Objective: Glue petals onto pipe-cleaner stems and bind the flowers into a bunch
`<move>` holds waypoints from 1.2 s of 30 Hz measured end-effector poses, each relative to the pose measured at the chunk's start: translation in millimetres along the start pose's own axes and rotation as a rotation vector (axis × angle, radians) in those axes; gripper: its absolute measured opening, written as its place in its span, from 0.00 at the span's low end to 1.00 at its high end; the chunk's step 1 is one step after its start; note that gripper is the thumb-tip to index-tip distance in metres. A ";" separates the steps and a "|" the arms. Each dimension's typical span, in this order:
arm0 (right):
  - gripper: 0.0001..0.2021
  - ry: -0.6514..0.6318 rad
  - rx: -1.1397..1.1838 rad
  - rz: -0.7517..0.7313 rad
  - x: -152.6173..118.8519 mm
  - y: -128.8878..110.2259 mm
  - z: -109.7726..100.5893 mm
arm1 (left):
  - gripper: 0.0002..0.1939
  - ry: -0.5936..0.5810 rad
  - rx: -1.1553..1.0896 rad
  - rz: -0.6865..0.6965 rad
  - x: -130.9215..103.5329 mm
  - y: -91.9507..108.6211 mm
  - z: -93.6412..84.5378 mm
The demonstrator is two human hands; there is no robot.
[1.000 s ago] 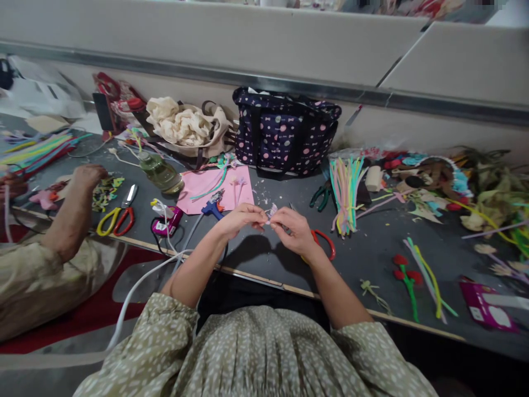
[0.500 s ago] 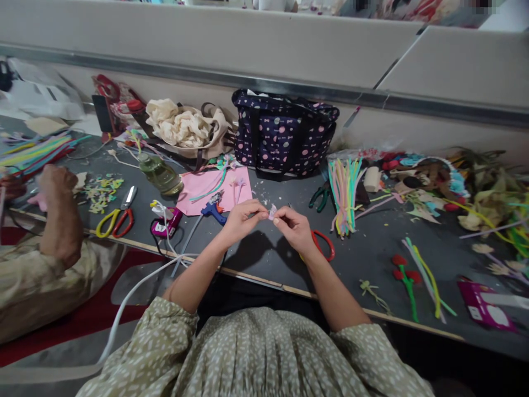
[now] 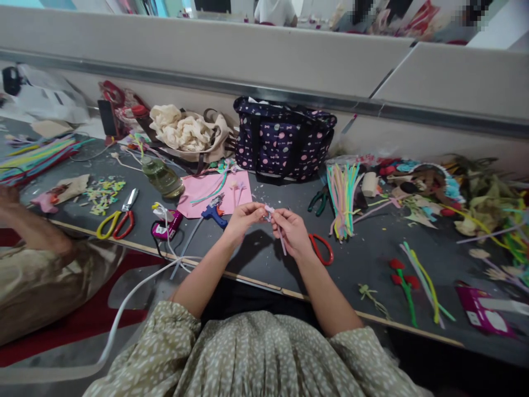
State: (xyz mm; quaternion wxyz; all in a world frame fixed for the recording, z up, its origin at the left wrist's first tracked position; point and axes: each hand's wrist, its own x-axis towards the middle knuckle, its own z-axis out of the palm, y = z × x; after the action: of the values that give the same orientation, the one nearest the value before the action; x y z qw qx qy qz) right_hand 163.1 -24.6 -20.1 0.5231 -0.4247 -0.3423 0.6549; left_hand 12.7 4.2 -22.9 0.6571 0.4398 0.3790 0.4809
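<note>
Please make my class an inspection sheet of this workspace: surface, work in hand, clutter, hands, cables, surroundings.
Surface: dark table, coloured scraps in a loose patch.
Work in hand: small lilac piece; lilac stem sticks out below it.
Clutter: scissors, pink sheet, glue gun, bundle of coloured stems.
Hands: left hand and right hand both pinch the lilac piece.
Cables: white cord crosses the table's front edge.
Surroundings: dotted bag near the wall; another person's arm at left.

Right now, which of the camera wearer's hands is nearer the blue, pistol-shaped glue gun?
Left. The left hand is just right of the glue gun; the right hand is farther right, beyond the left hand.
</note>
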 end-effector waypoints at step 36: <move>0.16 -0.114 -0.162 0.077 -82.4 66.2 7.5 | 0.20 0.082 -0.153 0.043 -27.3 5.1 13.2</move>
State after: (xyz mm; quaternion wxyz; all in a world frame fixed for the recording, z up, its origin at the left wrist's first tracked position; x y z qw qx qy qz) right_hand 137.7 -119.5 -59.9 0.4411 -0.4407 -0.4068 0.6676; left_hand 16.5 -24.2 -11.7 0.6622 0.3764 0.3583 0.5399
